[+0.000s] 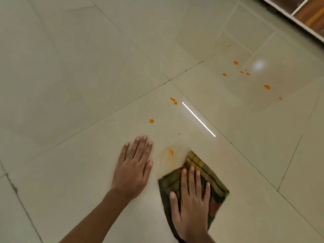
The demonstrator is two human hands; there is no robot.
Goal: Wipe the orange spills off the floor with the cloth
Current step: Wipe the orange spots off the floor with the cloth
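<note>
The cloth (201,174), a folded piece checked in dark green, yellow and red, lay flat on the floor (70,85) toward the near edge of the view, on the large pale tile that also carried most of the nearer spills. My right hand (192,199) pressed down on it, palm flat and fingers spread straight; it gripped nothing, merely bearing on the fabric. One corner of the cloth pointed away from me, past my fingertips.

Just beside that far corner, on its left, lay an orange smear (166,156), a faint streaked patch with a denser orange spot (171,152) at its far end. Farther off on the same tile lay a round drop (151,121), a tiny speck (179,133) and an elongated splash (173,101) near the tile's far corner, where the grout lines crossed. On the next tile, toward the far right, a scatter of small drops (242,71) and one larger blot (267,87) lay well apart from the cloth.

My left hand (134,170) rested on the bare tile to the left of the smear, palm down, fingers extended, holding nothing and clear of the cloth.

A bright line of reflected light (199,119) crossed the glossy floor beyond the cloth. At the far right corner stood a white-framed wooden fitting (305,13).
</note>
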